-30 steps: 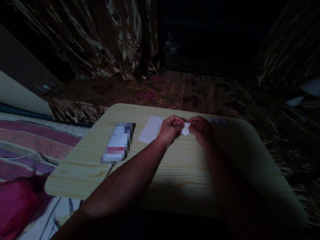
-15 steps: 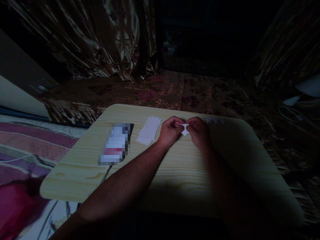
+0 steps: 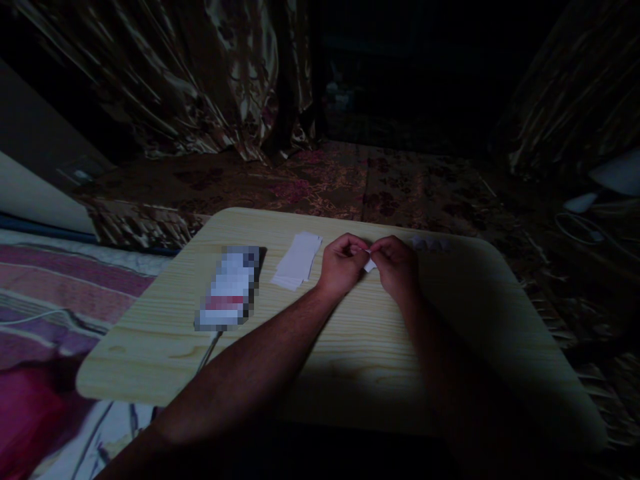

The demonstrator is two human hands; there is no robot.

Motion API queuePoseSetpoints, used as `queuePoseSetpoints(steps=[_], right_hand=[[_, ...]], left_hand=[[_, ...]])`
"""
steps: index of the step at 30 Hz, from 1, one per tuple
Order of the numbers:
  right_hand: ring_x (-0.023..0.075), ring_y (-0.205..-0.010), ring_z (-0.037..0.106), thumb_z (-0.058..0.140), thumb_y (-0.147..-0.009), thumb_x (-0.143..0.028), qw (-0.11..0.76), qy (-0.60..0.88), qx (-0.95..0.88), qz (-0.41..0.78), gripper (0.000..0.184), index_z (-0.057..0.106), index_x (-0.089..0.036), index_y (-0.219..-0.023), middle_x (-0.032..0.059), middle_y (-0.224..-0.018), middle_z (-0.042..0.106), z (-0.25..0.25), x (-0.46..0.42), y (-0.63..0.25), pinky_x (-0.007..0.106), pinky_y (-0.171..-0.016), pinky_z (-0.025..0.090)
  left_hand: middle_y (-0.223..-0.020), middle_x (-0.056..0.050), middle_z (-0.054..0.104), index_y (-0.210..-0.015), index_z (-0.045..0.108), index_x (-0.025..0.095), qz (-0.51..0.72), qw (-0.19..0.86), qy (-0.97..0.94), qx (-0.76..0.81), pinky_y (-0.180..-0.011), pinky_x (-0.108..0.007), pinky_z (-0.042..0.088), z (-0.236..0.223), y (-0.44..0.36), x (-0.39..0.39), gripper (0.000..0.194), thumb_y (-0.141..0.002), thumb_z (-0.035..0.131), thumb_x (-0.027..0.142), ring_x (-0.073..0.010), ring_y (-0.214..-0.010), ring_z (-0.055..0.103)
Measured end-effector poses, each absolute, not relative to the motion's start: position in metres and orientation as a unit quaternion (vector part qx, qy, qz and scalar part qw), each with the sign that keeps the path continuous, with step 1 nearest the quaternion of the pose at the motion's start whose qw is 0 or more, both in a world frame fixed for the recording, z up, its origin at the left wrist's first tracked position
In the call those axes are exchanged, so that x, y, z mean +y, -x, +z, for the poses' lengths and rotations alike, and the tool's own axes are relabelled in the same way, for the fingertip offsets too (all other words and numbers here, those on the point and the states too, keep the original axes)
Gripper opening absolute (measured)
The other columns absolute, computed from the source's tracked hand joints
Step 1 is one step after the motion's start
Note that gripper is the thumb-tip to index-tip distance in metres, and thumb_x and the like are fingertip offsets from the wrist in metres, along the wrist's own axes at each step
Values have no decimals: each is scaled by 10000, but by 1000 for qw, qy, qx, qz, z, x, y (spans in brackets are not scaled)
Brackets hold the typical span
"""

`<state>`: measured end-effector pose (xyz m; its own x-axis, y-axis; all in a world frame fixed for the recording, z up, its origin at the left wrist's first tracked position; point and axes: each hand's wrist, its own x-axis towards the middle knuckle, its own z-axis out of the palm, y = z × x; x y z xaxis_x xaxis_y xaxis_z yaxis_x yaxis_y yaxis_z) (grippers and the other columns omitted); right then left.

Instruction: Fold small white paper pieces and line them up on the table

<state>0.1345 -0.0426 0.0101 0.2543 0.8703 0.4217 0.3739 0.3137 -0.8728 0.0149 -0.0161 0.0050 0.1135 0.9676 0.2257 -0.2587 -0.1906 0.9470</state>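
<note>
A small folded piece of white paper (image 3: 370,265) is pinched between my two hands above the far half of the wooden table (image 3: 370,333). My left hand (image 3: 342,265) is closed on its left side, thumb and fingers together. From the right, my right hand (image 3: 397,265) grips the same paper, and the two thumbs nearly meet. Most of the paper is hidden by my fingers. Left of my left hand lies a stack of white paper strips (image 3: 299,259). Just beyond my right hand sit several small folded paper pieces (image 3: 431,244), dim in the shadow.
A pixelated phone-like object (image 3: 229,288) with a cable (image 3: 210,350) lies on the table's left side. A striped bed cover (image 3: 60,293) is to the left. Behind the table is a ledge with patterned cloth (image 3: 300,183). A white lamp-like object (image 3: 617,177) stands at far right.
My fingers have shifted on the paper, and less of it shows between my hands. The thumbs have come closer together. The stack and folded pieces stay in place.
</note>
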Motion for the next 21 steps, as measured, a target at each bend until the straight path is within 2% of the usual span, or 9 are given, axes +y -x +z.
queuePoseSetpoints(steps=[6,17,21], right_hand=[[136,-592,555,597,-760,-261,573,546,-568,226,44,620,-223,-765,-25,-647,611,11,-42,-136,250,-559,425],[129,-586,550,620,-741,-243,569,540,-567,249,33,638,-215,-739,-28,-647,629,14,-44,-143,245,-542,408],[136,-586,567,623,-741,-245,573,538,-563,254,39,648,-217,-752,-24,-642,633,15,-44,-142,251,-546,431]], left_hand=[[-601,36,561,-723,651,167,564,541,-522,340,-524,-206,339,6,-12,-15,97,-656,715,197,-68,-532,450],[-618,25,601,-741,664,161,545,574,-514,331,-514,-209,355,10,-10,-17,103,-657,716,186,-75,-532,486],[-606,16,600,-739,655,161,534,594,-504,327,-509,-216,352,7,-9,-15,111,-690,710,244,-80,-520,479]])
